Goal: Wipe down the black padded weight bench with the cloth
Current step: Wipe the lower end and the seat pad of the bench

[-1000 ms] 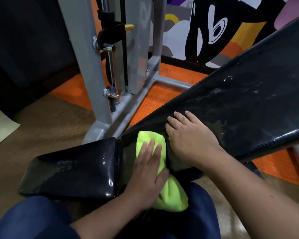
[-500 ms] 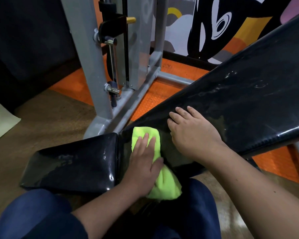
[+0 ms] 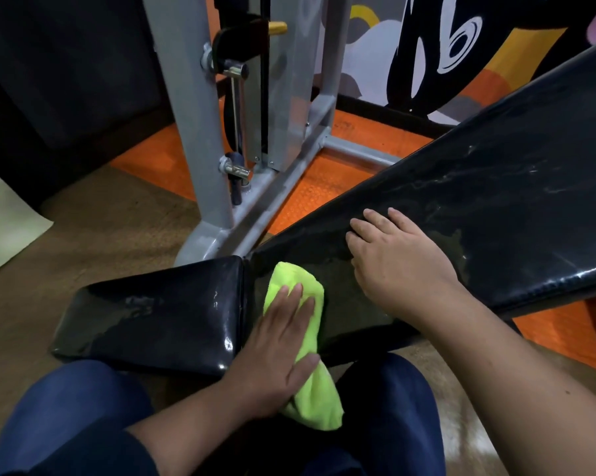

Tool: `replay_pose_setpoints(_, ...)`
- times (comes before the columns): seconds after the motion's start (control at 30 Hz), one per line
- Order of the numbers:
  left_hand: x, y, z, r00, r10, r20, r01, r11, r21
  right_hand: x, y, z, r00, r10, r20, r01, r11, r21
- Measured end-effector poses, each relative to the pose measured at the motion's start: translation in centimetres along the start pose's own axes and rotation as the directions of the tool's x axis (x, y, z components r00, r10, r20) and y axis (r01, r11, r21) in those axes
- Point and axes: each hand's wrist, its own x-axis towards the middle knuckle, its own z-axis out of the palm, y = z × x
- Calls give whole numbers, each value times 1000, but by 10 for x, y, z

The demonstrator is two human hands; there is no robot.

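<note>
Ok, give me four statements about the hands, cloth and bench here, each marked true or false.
1. The left hand presses flat on the green cloth. True.
2. The right hand holds the cloth. False: it rests bare on the inclined backrest pad.
3. The cloth lies near the gap between the seat pad and the backrest pad. True.
4. The backrest pad lies flat, level with the seat pad. False: it slopes upward to the right.

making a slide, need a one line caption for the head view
Left hand presses a lime-green cloth on the black bench pad; right hand rests flat.
</note>
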Motion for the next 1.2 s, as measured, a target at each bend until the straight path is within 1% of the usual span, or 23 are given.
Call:
replay_pose_setpoints(0.03, 4, -5, -1, 1000, -27, -13, 27, 1000, -1, 1, 0, 0, 1000, 1, 0, -1, 1000, -1)
replay_pose_setpoints(0.1, 12, 2, -2, 993, -107, -50, 103, 992, -77, 2, 1, 1, 1000, 3, -11, -3, 1000, -1)
replay_pose_setpoints(0.13, 12, 9, -1, 991, -120, -52, 114, 988, -108, 2, 1, 1, 1000, 4, -21, -4, 1000, -1)
replay_pose_setpoints(0.17, 8, 14, 1, 994, -97, -48, 91, 989, -117, 1, 0, 2, 1000, 8, -28, -8, 1000, -3)
replay_pose_setpoints(0.23, -4, 7, 4, 1000, -11, -20, 10, 997, -72, 0, -1, 2, 1000, 13, -25, -13, 1000, -4)
replay_pose_setpoints(0.27, -5, -1, 2, 1000, -4, -8, 3, 998, -63, 0, -2, 2, 1000, 13, -18, -13, 1000, -4)
replay_pose_setpoints(0.3, 0, -8, -1, 999, -36, -7, 36, 997, -72, 0, -1, 2, 1000, 13, -13, -13, 1000, -3)
replay_pose_setpoints(0.37, 17, -9, -6, 985, -170, -27, 163, 971, -177, 1, 0, 1, 1000, 12, -14, -12, 1000, -1)
replay_pose_setpoints(0.4, 23, -3, -7, 977, -210, -27, 199, 954, -223, 1, 0, 0, 1000, 10, -19, -10, 1000, 0)
replay_pose_setpoints(0.43, 25, 4, -7, 979, -200, -28, 188, 953, -236, 1, -1, 0, 1000, 10, -21, -10, 1000, 1)
replay_pose_setpoints(0.53, 15, 0, -2, 997, -75, -24, 70, 982, -175, 0, -1, 2, 1000, 10, -18, -10, 1000, 0)
replay_pose_setpoints(0.57, 16, -6, -3, 996, -89, -14, 85, 981, -177, 0, -1, 3, 1000, 11, -17, -11, 1000, -1)
replay_pose_setpoints(0.6, 22, -11, -5, 990, -138, -15, 133, 971, -200, 0, -1, 3, 1000, 12, -17, -12, 1000, -4)
replay_pose_setpoints(0.67, 37, -6, -9, 966, -258, -24, 238, 921, -308, 2, -1, 4, 1000, 9, -20, -9, 1000, -9)
replay_pose_setpoints(0.7, 42, 1, -11, 961, -277, -22, 253, 905, -341, 2, -1, 4, 1000, 7, -23, -7, 1000, -13)
replay_pose_setpoints(0.77, 39, 7, -10, 974, -223, -30, 200, 921, -335, 0, -1, 4, 999, 7, -32, -8, 1000, -23)
replay_pose_setpoints(0.83, 34, -1, -11, 984, -175, -11, 163, 934, -319, 0, 0, 4, 1000, 10, -23, -10, 1000, -16)
replay_pose_setpoints(0.9, 46, -8, -16, 966, -257, 0, 241, 906, -347, 1, 0, 3, 1000, 9, -18, -10, 1000, -4)
replay_pose_setpoints(0.97, 62, 3, -21, 937, -350, 9, 325, 860, -395, 2, -1, 4, 999, 10, -36, -10, 1000, -10)
replay_pose_setpoints(1.0, 65, 12, -21, 941, -337, -4, 307, 863, -402, 2, 0, 6, 999, 12, -43, -12, 1000, -18)
replay_pose_setpoints(1.1, 54, 16, -19, 979, -204, -27, 178, 906, -385, 1, 0, 11, 998, 15, -59, -17, 999, -38)
replay_pose_setpoints(1.13, 54, 9, -20, 979, -203, -19, 181, 909, -376, 2, 0, 12, 997, 17, -69, -19, 999, -40)
replay_pose_setpoints(1.2, 69, -2, -26, 957, -290, 3, 270, 888, -371, 3, 1, 11, 997, 17, -79, -20, 999, -41)
